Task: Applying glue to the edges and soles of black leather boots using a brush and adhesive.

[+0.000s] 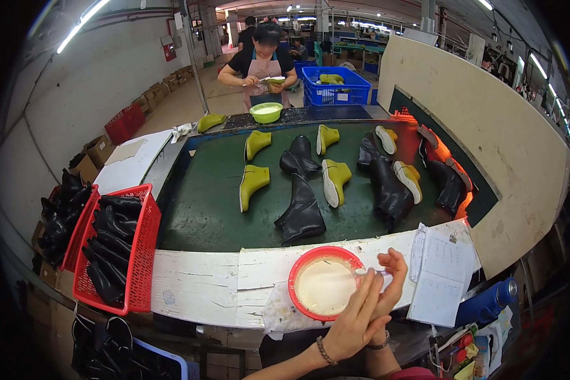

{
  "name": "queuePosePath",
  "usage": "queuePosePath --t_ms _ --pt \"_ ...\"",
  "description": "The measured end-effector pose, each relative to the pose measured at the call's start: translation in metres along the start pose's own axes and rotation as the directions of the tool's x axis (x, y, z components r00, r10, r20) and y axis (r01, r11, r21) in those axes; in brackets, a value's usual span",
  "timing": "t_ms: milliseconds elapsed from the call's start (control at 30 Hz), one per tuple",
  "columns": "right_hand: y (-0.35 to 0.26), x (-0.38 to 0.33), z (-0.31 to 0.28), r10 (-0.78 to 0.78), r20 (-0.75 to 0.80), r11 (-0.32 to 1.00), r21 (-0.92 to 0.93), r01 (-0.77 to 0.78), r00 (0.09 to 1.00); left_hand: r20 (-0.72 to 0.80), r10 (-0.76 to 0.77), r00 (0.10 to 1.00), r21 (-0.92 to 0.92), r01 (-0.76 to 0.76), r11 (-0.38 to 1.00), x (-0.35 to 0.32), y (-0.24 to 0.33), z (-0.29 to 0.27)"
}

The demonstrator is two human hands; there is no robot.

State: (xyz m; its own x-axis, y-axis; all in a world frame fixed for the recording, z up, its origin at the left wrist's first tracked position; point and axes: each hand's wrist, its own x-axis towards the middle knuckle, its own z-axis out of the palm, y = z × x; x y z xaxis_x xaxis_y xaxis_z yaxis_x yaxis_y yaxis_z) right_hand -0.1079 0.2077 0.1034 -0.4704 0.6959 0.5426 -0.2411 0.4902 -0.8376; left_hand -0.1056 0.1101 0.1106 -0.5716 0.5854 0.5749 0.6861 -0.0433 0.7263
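Both hands meet right of the red bowl (323, 286) on the table (202, 282): left hand (354, 326) open, right hand (391, 282) pinching a small white object (365, 272).

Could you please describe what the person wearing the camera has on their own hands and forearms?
Both hands are bare, with no gloves. The left hand has a bracelet of dark brown round beads at the wrist. The right hand wears a thin metal band at its wrist. Both forearms are uncovered.
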Motion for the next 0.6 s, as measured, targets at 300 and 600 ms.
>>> queuePosePath --t_ms 300,600 --pt "0.026 0.031 -0.022 -0.060 -0.205 0.992 -0.117 0.036 0.977 0.157 0.073 0.985 0.177 -0.100 0.979 -0.039 0.029 0.017" --pt "0.001 -0.012 0.009 0.071 -0.074 0.989 0.135 -0.060 0.995 -0.014 0.002 1.000 0.016 -0.002 1.000 0.005 0.009 0.002"
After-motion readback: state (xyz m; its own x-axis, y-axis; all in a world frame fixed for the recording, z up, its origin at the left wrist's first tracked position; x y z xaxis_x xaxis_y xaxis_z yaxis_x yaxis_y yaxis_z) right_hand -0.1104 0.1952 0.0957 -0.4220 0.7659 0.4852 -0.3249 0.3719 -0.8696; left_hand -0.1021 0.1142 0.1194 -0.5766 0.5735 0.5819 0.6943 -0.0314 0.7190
